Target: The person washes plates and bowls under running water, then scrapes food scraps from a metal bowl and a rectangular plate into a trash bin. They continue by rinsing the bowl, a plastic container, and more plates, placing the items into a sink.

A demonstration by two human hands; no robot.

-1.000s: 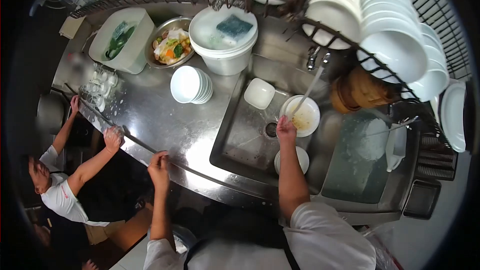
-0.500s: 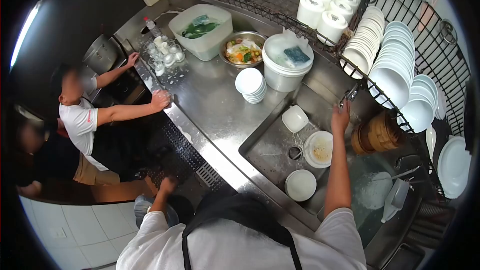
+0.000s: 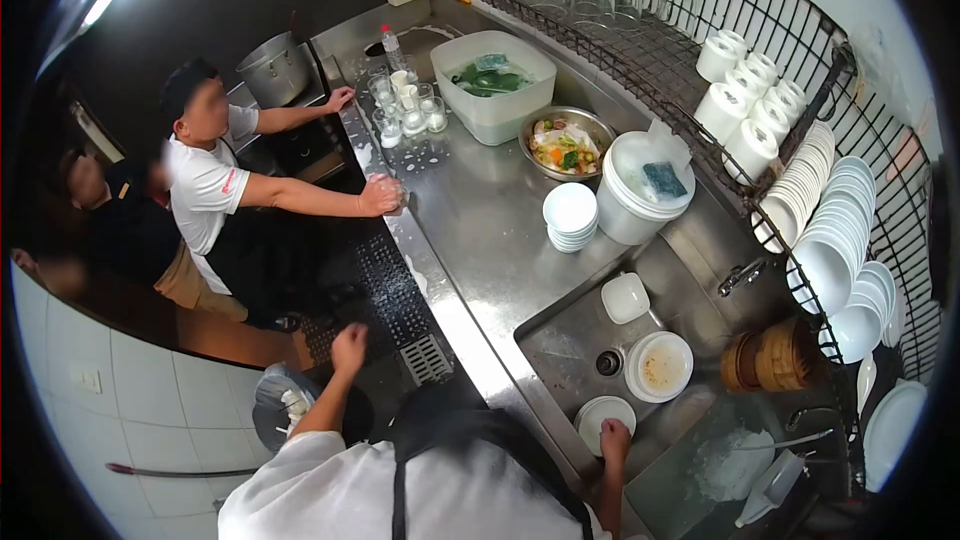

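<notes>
My right hand (image 3: 615, 437) is at the near side of the sink (image 3: 560, 355), its fingers curled over the right part of a stack of white plates (image 3: 597, 410). Whether it grips the rim I cannot make out. My left hand (image 3: 349, 348) hangs above the dark floor, left of the counter, loosely closed with nothing visible in it. Beside the right hand's stack, another white dish (image 3: 660, 368) holds brownish food residue. A squarish white bowl (image 3: 626, 298) sits farther back in the sink, and the drain (image 3: 607, 363) lies between them.
A co-worker (image 3: 210, 185) leans with both hands on the counter edge (image 3: 420, 270). Along the counter stand small glasses (image 3: 412, 110), a soapy tub (image 3: 495, 90), a food-scrap bowl (image 3: 568, 145), a white bucket (image 3: 645, 195) and stacked bowls (image 3: 571, 215). A dish rack (image 3: 700, 140) hangs at right.
My right hand has left the tap and come down toward me to the plate stack. My left hand sits slightly higher above the floor. The whole view has shifted.
</notes>
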